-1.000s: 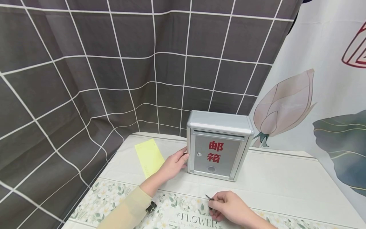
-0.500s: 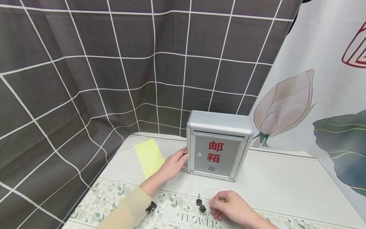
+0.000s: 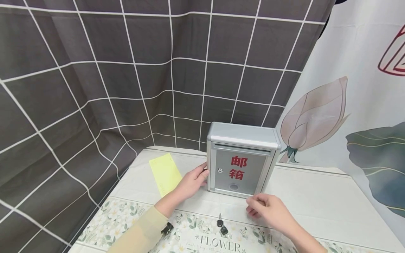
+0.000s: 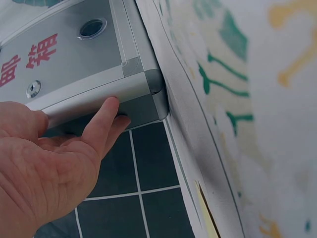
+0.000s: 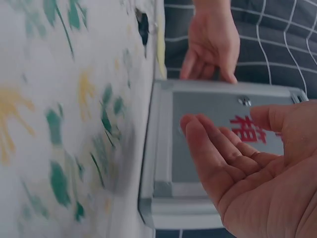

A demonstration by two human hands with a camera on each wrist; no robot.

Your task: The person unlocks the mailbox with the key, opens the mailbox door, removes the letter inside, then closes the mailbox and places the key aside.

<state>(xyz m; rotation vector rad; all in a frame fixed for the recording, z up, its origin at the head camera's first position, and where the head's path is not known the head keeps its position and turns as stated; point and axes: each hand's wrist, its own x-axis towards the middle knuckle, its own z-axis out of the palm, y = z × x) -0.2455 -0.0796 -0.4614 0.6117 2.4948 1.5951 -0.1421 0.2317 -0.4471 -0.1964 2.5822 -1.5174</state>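
A silver mailbox [image 3: 238, 158] with red characters stands upright on the table, its door closed and a round lock [image 3: 220, 170] at the door's left. My left hand [image 3: 191, 181] rests its fingers against the box's left side; in the left wrist view those fingers [image 4: 101, 121] lie along the metal edge. Just before the box's lower right corner hovers my right hand [image 3: 269, 211], holding nothing, its fingers loosely bent and thumb apart in the right wrist view. Two black-headed keys [image 3: 221, 225] lie on the tablecloth in front of the box.
A yellow envelope-like paper [image 3: 166, 174] lies flat left of the box, partly behind my left forearm. The tablecloth [image 3: 316, 196] has a floral band with the word FLOWER. Behind hangs a dark grid-patterned curtain [image 3: 152, 84], with a lotus-printed cloth [image 3: 316, 116] at the right.
My right hand let go of the keys, which now lie on the cloth, then moved up and right toward the box's lower right corner. The left hand and the box stayed put.
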